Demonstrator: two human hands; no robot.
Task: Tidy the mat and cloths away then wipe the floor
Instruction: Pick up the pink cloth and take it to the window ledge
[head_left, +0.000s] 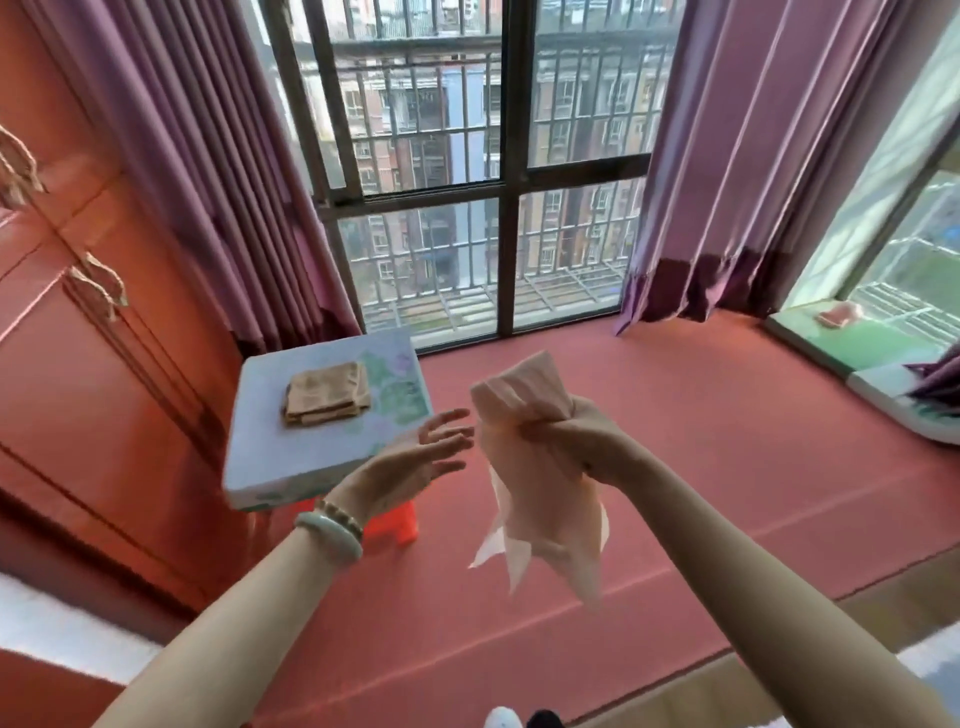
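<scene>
We squeeze the pink cloth (545, 509) in our right hand (566, 436) above the red floor (727, 441), our left hand (410, 460) is open beside it, and a brown cloth (327, 395) lies near the mat's (291, 462) far edge.

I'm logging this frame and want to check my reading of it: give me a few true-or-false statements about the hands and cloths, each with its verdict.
1. The right hand grips the pale pink thin cloth, which hangs above the floor. True.
2. The left hand holds that cloth too. False: its fingers are spread beside the cloth and curl round nothing.
3. The folded tan cloth lies on the red floor. False: it lies on the pale blue folded mat, which rests on the orange plastic stool.
4. A small pink cloth lies on the green window ledge. True.
</scene>
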